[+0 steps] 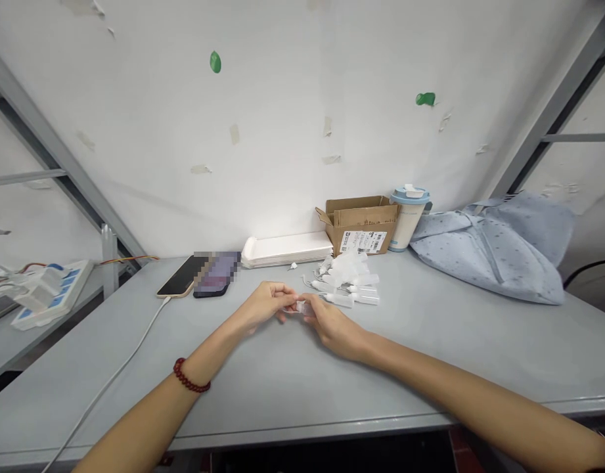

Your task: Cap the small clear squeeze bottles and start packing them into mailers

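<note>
Both hands meet over the middle of the grey table [430, 368]. My left hand [267, 303], with a red bead bracelet on its wrist, pinches one end of a small clear plastic bottle [302, 307]. My right hand [332, 325] has its fingers closed round the other end of that same small bottle. Just beyond the hands lies a pile of similar small clear bottles with white caps [349, 281]. A single white cap [293, 266] lies apart, near the trays.
At the back stand a stack of white trays [285, 249], an open cardboard box [362, 225] and a lidded cup [408, 217]. A blue cloth bag [494, 246] lies right. Two phones [196, 276] with a white cable [119, 371] lie left; a power strip [50, 292] on the side bench.
</note>
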Demonstrator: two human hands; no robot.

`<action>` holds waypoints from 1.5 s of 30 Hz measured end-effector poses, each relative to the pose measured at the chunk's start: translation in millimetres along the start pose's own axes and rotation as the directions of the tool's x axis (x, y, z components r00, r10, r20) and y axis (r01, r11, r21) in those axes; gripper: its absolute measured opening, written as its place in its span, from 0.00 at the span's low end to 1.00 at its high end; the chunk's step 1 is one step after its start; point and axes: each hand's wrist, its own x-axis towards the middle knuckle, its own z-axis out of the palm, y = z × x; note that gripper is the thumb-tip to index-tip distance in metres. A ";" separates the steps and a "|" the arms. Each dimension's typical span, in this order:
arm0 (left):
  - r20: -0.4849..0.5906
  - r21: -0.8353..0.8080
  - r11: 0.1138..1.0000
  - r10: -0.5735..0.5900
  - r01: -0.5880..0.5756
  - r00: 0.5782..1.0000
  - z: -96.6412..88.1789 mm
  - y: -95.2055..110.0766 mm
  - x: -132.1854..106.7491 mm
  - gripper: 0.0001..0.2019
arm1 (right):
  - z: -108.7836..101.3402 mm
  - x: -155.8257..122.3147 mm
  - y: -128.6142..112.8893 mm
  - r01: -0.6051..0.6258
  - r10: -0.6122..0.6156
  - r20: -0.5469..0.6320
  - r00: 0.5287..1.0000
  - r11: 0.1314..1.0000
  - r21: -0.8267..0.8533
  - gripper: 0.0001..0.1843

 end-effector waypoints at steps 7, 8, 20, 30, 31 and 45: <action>-0.180 0.672 0.696 0.484 -0.253 0.856 -14.9 -30.1 28.2 0.14 | 1.5 0.9 0.2 -0.084 0.085 0.012 0.996 0.995 -0.051 0.16; -0.138 0.704 0.655 0.507 -0.276 0.851 -16.6 -35.4 33.4 0.15 | 1.4 1.2 -0.5 -0.093 0.094 0.016 0.995 0.994 -0.049 0.16; -0.013 0.847 0.472 0.476 -0.243 0.879 -14.0 -36.2 77.6 0.19 | 4.3 2.4 -1.2 -0.069 0.071 0.023 0.997 0.994 -0.083 0.14; -0.136 0.772 0.586 0.531 -0.246 0.836 -8.3 -39.2 79.2 0.15 | 2.6 2.3 -4.1 -0.109 0.113 0.033 0.993 0.988 -0.105 0.14; -0.155 0.757 0.607 0.528 -0.243 0.835 -8.4 -39.3 75.3 0.14 | 2.4 2.4 -4.5 -0.108 0.112 0.036 0.993 0.989 -0.102 0.14; -0.150 0.107 0.994 0.018 -0.001 0.989 -11.3 -16.4 5.1 0.18 | 1.6 4.0 -1.1 -0.135 0.137 0.023 0.990 0.989 -0.054 0.15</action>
